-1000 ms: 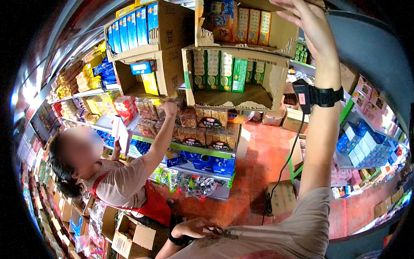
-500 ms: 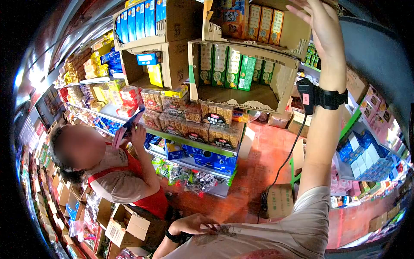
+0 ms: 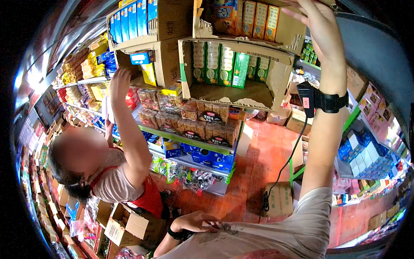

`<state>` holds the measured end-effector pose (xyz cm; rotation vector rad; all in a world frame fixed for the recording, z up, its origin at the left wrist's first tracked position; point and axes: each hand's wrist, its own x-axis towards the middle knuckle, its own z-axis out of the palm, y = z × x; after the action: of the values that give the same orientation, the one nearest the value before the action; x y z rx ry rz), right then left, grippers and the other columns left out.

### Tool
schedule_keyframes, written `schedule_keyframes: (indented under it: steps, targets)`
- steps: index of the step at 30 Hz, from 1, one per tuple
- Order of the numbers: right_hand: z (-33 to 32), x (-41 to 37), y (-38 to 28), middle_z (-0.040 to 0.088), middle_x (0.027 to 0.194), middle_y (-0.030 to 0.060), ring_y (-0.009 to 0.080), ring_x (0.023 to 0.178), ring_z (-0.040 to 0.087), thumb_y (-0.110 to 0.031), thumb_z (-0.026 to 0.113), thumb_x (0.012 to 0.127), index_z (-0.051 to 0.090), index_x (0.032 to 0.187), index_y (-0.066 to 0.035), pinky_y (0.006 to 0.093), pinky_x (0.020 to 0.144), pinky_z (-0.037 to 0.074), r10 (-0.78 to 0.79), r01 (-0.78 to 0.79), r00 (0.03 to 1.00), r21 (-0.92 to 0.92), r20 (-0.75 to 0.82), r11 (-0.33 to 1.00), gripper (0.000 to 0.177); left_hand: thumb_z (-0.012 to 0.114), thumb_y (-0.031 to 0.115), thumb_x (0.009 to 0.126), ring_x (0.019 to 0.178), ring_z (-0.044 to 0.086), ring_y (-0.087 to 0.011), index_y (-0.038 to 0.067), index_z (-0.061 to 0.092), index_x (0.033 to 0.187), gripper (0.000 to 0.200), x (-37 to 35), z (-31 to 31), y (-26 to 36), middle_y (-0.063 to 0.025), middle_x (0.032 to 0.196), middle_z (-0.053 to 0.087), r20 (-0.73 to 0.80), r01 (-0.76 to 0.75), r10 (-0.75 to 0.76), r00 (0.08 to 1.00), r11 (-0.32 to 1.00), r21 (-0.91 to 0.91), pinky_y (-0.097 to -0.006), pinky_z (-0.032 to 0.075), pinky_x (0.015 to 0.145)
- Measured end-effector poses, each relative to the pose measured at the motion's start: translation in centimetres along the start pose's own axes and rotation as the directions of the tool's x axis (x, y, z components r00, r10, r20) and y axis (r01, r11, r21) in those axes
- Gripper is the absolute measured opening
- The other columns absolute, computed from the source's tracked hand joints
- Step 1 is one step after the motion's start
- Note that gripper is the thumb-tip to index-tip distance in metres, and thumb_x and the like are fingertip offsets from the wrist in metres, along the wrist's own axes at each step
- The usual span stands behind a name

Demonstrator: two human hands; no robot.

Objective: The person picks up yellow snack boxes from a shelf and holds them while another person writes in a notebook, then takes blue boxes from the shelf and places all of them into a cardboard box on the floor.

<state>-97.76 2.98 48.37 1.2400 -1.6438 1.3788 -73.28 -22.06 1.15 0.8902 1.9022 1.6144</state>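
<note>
My right hand (image 3: 320, 32) is raised at the top, fingers stretched and apart, overlapping the right side of an upper cardboard carton (image 3: 241, 38). That carton holds upright orange boxes (image 3: 259, 20). Below it sits a torn-front carton (image 3: 235, 98) with green boxes (image 3: 226, 64) standing at its back and bare cardboard in front. A black strap with a cabled device (image 3: 319, 99) is around my right wrist. My left hand (image 3: 195, 221) lies against the front of my grey shirt (image 3: 258, 235), its fingers extended and holding nothing. A black band circles that wrist.
A person in a red apron (image 3: 148, 198) stands at the left, one hand (image 3: 120, 82) raised by a carton with a yellow box (image 3: 149, 74). Packaged snacks (image 3: 189, 127) fill the shelf below. Opened cartons (image 3: 127, 224) stand lower left; another carton (image 3: 279, 198) sits on the red floor (image 3: 254, 159).
The person at the left has raised a hand toward the carton with the yellow box. My view has shifted slightly; my right hand stays up by the carton and my left at my shirt.
</note>
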Motion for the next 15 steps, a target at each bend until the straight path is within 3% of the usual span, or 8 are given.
schedule_keyframes:
  steps: [4,7,13,15]
  targets:
    - [-0.6,-0.3,0.4,0.077,0.115,0.0087,0.0163,0.106,0.069,-0.047,0.059,0.105,0.077,0.115,-0.002,0.0312,0.090,0.054,0.012,-0.013,1.000,-0.036,-0.009,0.999,0.049,0.071,0.026,0.099,0.106,0.073,-0.0235,0.002,0.068,0.128,0.038,0.2,0.5,-1.3,-0.0126,0.115,0.075,-0.023,-0.027,0.027,0.999,0.999,-0.022,-0.0351,0.056,0.092]
    - [-0.3,-1.5,-1.1,0.077,0.116,0.0094,0.0165,0.107,0.069,-0.045,0.060,0.105,0.077,0.116,-0.003,0.0316,0.091,0.053,0.004,-0.007,0.999,-0.085,-0.037,0.996,0.047,0.071,0.028,0.098,0.107,0.073,-0.0244,0.001,0.067,0.128,0.040,0.6,0.7,-1.6,-0.0137,0.114,0.075,-0.011,0.105,-0.105,0.994,0.994,-0.042,-0.0355,0.057,0.092]
    - [-1.3,-2.3,-0.1,0.076,0.118,0.0115,0.0178,0.113,0.069,-0.036,0.061,0.105,0.076,0.119,-0.002,0.0316,0.096,0.053,-0.065,0.066,0.997,-0.021,0.036,0.998,0.040,0.070,0.030,0.098,0.107,0.072,-0.0252,0.002,0.065,0.132,0.044,1.1,0.4,-2.2,-0.0144,0.116,0.075,0.026,-0.075,0.074,0.997,0.996,0.055,-0.0371,0.056,0.092]
    - [-1.5,-2.1,0.7,0.076,0.118,0.0106,0.0178,0.112,0.069,-0.032,0.062,0.105,0.075,0.119,-0.003,0.0313,0.095,0.054,-0.034,0.035,0.999,-0.011,0.031,0.999,0.036,0.069,0.026,0.097,0.109,0.072,-0.0260,0.002,0.063,0.134,0.045,1.1,0.6,-2.1,-0.0145,0.119,0.073,0.058,0.085,-0.092,0.994,0.990,0.110,-0.0378,0.055,0.093]
